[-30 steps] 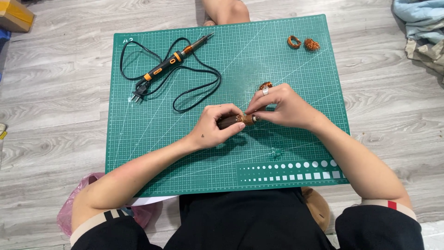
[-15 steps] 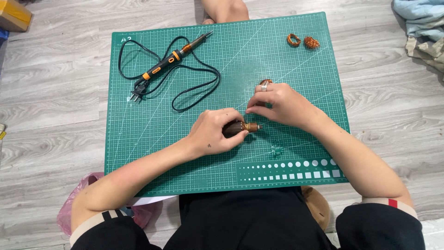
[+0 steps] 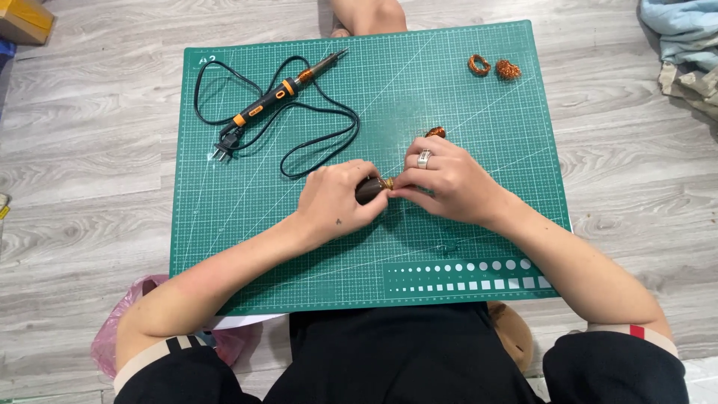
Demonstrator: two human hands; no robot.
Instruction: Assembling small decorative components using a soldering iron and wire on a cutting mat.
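My left hand (image 3: 336, 202) is closed around a small dark brown cylinder (image 3: 371, 188) with a gold tip, held just above the green cutting mat (image 3: 479, 97). My right hand (image 3: 449, 183), with a ring on one finger, pinches the gold tip end of the same piece. A small copper-coloured coil (image 3: 436, 133) peeks out behind my right fingers. What lies under my palms is hidden.
A black and orange soldering iron (image 3: 277, 96) with its looped cord and plug lies on the mat's upper left. Two copper wire coils (image 3: 493, 67) sit at the mat's upper right. A pink plastic bag (image 3: 120, 329) lies by my left elbow; cloth at the top right.
My two hands have come closer together around the brown piece, and the right fingers now pinch its tip. The view has shifted slightly.
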